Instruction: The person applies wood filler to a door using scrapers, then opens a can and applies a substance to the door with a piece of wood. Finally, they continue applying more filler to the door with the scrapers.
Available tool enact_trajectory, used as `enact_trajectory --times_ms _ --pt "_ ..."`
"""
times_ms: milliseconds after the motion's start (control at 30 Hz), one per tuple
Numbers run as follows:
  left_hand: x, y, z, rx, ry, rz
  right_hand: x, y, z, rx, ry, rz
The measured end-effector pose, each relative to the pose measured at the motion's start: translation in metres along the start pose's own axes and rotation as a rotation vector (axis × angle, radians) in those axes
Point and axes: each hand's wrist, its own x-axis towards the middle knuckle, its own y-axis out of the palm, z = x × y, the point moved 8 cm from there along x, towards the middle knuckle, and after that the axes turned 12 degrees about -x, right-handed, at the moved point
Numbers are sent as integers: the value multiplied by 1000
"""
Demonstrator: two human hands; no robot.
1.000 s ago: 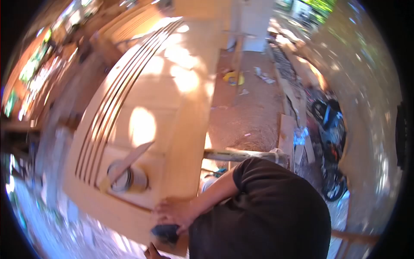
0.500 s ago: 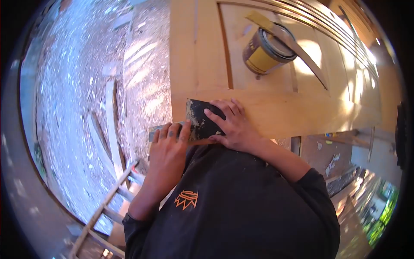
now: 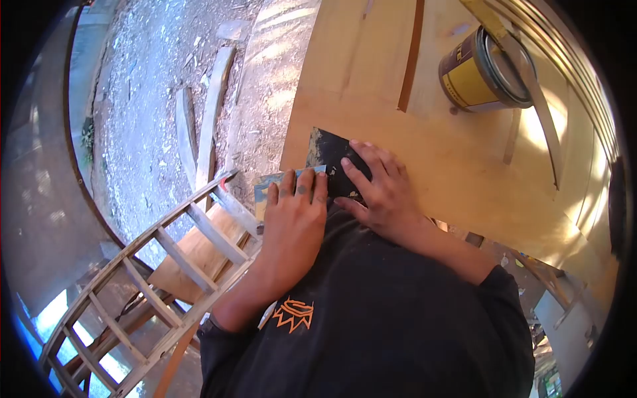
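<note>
My left hand [image 3: 295,215] is closed on a flat bluish-grey putty scraper [image 3: 267,180] with a yellowish smear; the fingers lie across its top and hide most of it. Right beside it, my right hand [image 3: 388,192] grips a black putty scraper [image 3: 323,147], its far edge crusted with pale putty. The two tools come together in front of my shirt, but whether they touch is hidden by my left fingers. Both are at the near left end of a pale wooden door [image 3: 358,99] lying flat.
A yellow and brown can [image 3: 474,73] stands on the door, with a thin wooden stick [image 3: 545,126] across its top. To the left, a wooden ladder [image 3: 176,255] leans close to my left forearm. Boards [image 3: 215,106] lie on the littered ground.
My view has turned, so the door and can sit farther right and more of the ladder shows. Both hands still hold their scrapers, with the left one nearer the black one's edge.
</note>
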Motion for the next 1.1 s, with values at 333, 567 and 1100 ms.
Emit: enact_trajectory --times_ms 333,567,1100 --pt "18 -5 2 -127 -74 -3 8 2 -1 -78 -112 60" --pt "28 -8 5 -119 -73 5 7 0 -5 -57 -97 50" --pt "43 -16 7 -204 -180 93 7 2 -9 -34 -53 17"
